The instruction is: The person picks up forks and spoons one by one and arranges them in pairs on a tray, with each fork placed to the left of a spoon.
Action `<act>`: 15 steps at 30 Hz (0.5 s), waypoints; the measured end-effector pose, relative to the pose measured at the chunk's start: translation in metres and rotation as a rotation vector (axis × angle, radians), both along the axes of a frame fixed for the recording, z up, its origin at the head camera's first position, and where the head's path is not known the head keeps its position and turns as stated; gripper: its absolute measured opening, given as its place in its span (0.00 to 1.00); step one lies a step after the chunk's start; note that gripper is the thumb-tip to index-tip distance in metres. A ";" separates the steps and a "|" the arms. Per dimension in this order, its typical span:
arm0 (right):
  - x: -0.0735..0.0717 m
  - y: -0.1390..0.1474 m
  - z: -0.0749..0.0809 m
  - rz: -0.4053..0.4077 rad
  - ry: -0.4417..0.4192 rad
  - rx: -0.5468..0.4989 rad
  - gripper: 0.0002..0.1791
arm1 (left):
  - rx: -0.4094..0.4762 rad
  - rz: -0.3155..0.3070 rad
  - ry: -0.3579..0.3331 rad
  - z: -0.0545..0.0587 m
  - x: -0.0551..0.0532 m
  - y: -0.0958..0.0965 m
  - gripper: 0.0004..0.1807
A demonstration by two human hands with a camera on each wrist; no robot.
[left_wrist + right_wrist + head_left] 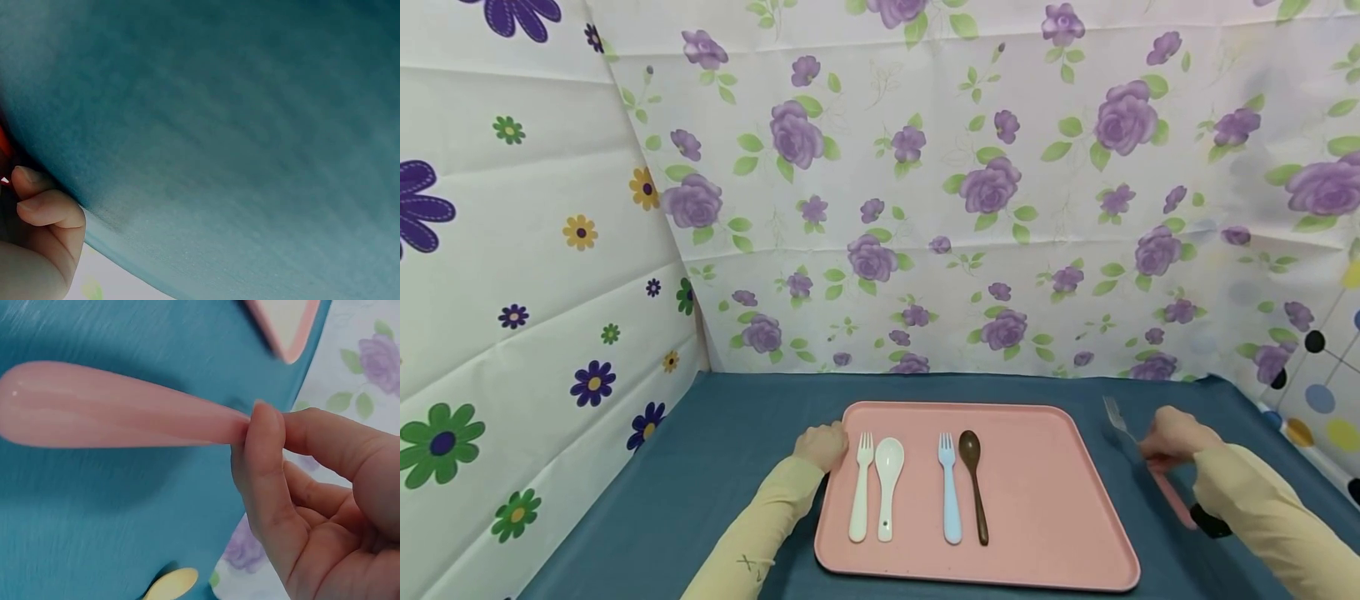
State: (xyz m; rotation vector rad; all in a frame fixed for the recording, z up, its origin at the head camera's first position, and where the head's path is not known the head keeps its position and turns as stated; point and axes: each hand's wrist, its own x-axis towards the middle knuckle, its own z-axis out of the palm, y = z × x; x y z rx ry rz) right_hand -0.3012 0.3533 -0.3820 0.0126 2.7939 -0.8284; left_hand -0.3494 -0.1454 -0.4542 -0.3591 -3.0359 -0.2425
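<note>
My left hand (822,446) holds the left rim of a pink tray (1037,500) near its far corner; in the left wrist view the curled fingers (53,209) show at the lower left. On the tray lie a pale green fork (860,492), a white spoon (889,475), a light blue fork (951,492) and a dark brown spoon (973,475), handles toward me. Right of the tray, my right hand (1176,437) pinches a fork with metal tines and a pink handle (119,409) at its middle. The tines point away from me, above the cloth.
A yellow spoon (172,584) lies on the blue cloth (737,408) in the right wrist view; the head view does not show it. Flower-printed sheets (880,208) stand behind and to the left. A dotted sheet (1326,375) borders the right side.
</note>
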 end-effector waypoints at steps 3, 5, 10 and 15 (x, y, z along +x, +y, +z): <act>-0.001 -0.007 0.004 0.001 -0.014 -0.047 0.16 | -0.002 0.001 0.015 -0.002 -0.001 -0.001 0.13; -0.002 -0.012 0.006 -0.010 -0.024 -0.070 0.17 | -0.002 0.000 0.022 -0.002 -0.001 -0.001 0.13; -0.003 -0.023 0.009 -0.026 -0.044 -0.095 0.17 | 0.007 -0.002 0.019 -0.003 -0.002 -0.002 0.13; -0.003 -0.030 0.009 -0.038 -0.067 -0.130 0.16 | 0.002 -0.003 0.019 -0.002 -0.001 -0.002 0.13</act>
